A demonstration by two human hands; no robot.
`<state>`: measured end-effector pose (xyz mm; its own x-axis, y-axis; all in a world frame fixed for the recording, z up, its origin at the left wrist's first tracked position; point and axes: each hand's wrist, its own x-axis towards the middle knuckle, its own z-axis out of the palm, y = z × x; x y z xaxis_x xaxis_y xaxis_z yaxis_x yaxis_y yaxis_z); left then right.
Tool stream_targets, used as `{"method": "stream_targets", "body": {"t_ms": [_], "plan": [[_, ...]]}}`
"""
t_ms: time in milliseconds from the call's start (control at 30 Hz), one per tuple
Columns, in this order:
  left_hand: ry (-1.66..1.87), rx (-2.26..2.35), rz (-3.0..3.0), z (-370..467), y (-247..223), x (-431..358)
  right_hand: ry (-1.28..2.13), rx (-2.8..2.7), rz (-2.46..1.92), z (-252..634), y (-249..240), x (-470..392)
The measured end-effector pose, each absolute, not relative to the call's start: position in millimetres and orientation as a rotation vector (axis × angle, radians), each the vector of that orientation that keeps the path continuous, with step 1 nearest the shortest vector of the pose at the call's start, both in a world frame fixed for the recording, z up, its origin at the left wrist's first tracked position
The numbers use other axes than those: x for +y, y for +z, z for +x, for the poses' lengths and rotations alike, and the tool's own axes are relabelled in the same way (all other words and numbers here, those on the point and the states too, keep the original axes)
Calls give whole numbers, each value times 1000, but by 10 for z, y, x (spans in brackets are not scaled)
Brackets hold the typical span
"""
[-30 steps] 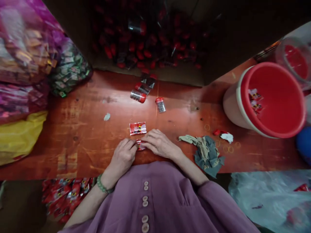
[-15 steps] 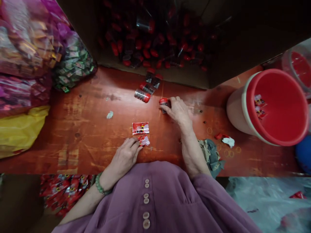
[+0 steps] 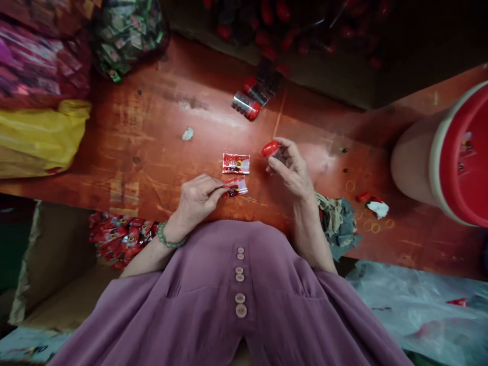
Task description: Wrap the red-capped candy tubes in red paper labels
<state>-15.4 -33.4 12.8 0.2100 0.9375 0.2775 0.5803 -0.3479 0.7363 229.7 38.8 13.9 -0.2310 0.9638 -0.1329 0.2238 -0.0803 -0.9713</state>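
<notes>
My right hand (image 3: 292, 168) is closed around a small clear jar (image 3: 271, 149) with a red cap and dark contents, tilted with its cap toward the left. My left hand (image 3: 202, 194) pinches the left edge of a small red printed packet (image 3: 237, 187) just above the table. Right behind that packet lies another red packet (image 3: 236, 163), flat on the wood. Farther back, a red-capped jar (image 3: 246, 105) lies on its side against a few others like it.
A large cardboard box (image 3: 324, 86) of red-capped jars stands at the back. On the right is a white bucket (image 3: 415, 157) with a red rim. A grey-green cloth (image 3: 337, 223) lies near the front edge. Bags of wrapped pieces (image 3: 41, 66) and a yellow bag (image 3: 41, 137) are at left.
My right hand has lifted the jar off the table and tilted it. My left hand now has the nearer packet raised by its edge. The view has shifted downward.
</notes>
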Motion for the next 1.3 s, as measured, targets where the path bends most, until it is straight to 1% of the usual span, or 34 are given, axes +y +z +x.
{"method": "stream_targets", "body": {"t_ms": [100,167,267,433,600,700,833,1000,1167,1300], "plan": [[1094,1400,1828,-169,170,-366,1512,-1439,-1235,2210,261,109],[1157,1366,1791,-178,186,-395,1474,-1469,-1223,2144,334,-25],[1196,1294,1797,-193,205,-440,1318,-1639,-1196,2060,434,-143],[1145,1299,1794,-206,256,-494,1168,-1932,-1056,2030,572,-199],[1115,1314,1754,-214,256,-519,1140,-2228,-1072,2091,682,-190],[1021,1313,1744,-217,216,-536,1157,-2426,-1105,2108,736,-161],[837,1316,1596,-212,173,-561,1313,-2544,-1070,2105,752,-94],[636,1171,1214,-200,116,-576,1623,-2527,-941,2116,645,30],[518,1108,1043,-224,56,-573,1952,-2408,-800,2121,497,156],[447,1024,959,-249,87,-555,2093,-2371,-743,2080,458,212]]}}
